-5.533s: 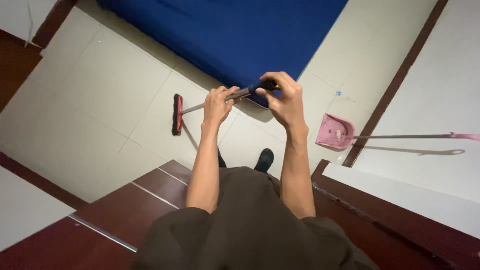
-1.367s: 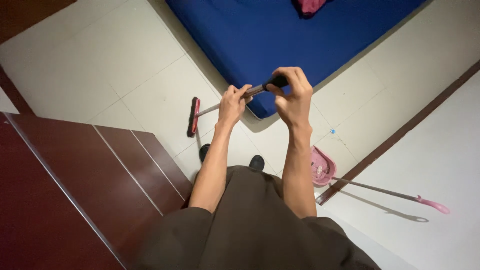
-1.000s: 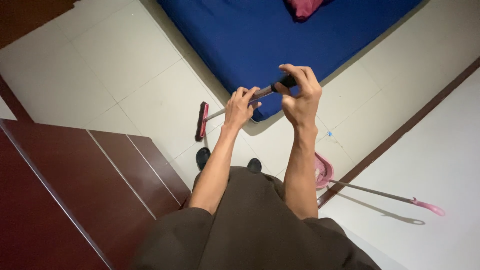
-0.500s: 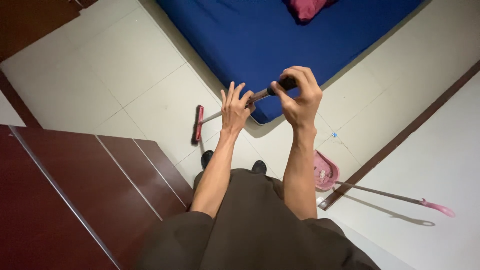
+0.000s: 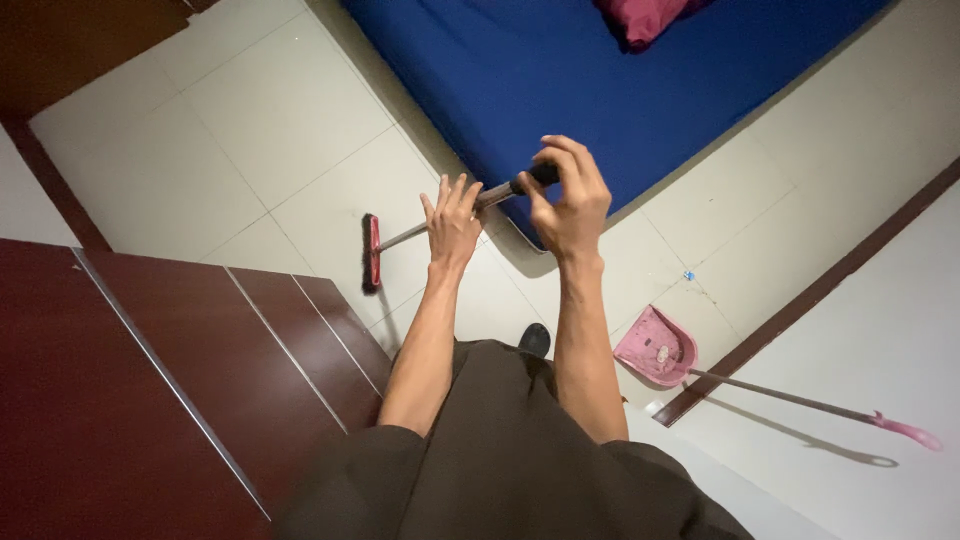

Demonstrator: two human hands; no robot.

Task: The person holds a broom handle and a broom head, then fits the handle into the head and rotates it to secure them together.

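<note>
A broom [image 5: 372,252] with a red head and dark bristles rests on the pale tiled floor, its metal shaft rising toward me. My right hand [image 5: 565,195] is closed around the black grip at the top of the shaft. Lower on the shaft, my left hand [image 5: 452,220] lies against it with the fingers spread and straight. The broom head sits close to the edge of the dark red steps [image 5: 250,350].
A blue mattress [image 5: 600,80] with a pink pillow [image 5: 640,18] lies on the floor ahead. A pink dustpan [image 5: 655,348] with a long handle leans at the right by the white wall. My black shoe [image 5: 535,338] shows below my arms.
The broom head has slid left toward the steps. My left hand has loosened from a grip to spread fingers on the shaft.
</note>
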